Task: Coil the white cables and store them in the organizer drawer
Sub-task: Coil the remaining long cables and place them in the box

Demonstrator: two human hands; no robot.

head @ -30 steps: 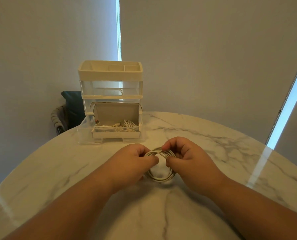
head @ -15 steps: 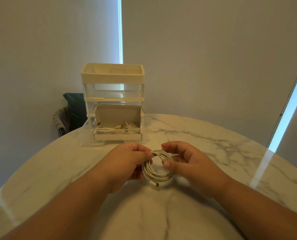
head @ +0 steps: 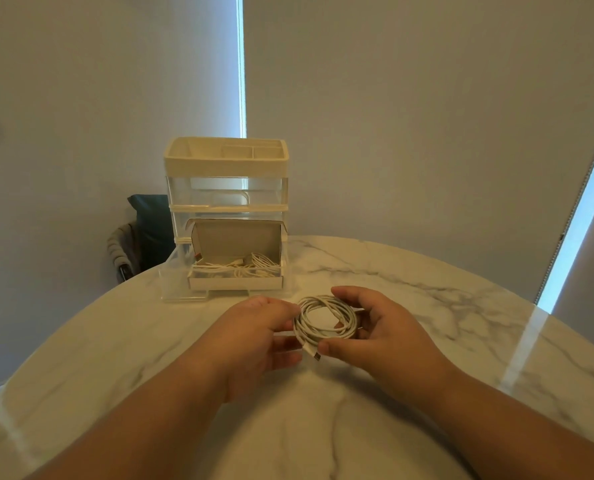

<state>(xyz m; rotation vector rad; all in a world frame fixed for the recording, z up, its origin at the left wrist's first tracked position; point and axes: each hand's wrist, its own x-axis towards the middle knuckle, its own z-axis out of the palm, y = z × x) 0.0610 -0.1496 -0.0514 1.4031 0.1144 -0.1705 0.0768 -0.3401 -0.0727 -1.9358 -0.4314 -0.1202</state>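
Hands meet over the near middle of the desk point(head: 427, 427), both on one white coil point(head: 325, 318) of cable. The left hand point(head: 254, 336) pinches the coil's left edge between thumb and fingers. The right hand point(head: 387, 337) curls round its right side, forefinger arched over the top and thumb at the lower edge, just beside the plug point(head: 314, 353) that sticks out at the bottom. The coil is wound in several round loops; whether it touches the marble top I cannot tell.

Beyond the hands, near the desk's far edge, stands the organizer point(head: 226, 161), with a cream tray on top and clear tiers beneath. Its bottom drawer point(head: 174, 289) is pulled out toward the hands. A box point(head: 235, 283) with its lid raised sits in the drawer, and more white cables point(head: 254, 265) lie loose inside it. Left of the organizer, a dark chair point(head: 146, 233) shows past the desk's edge. Grey blinds point(head: 409, 116) fill the background, with bright slits between them.
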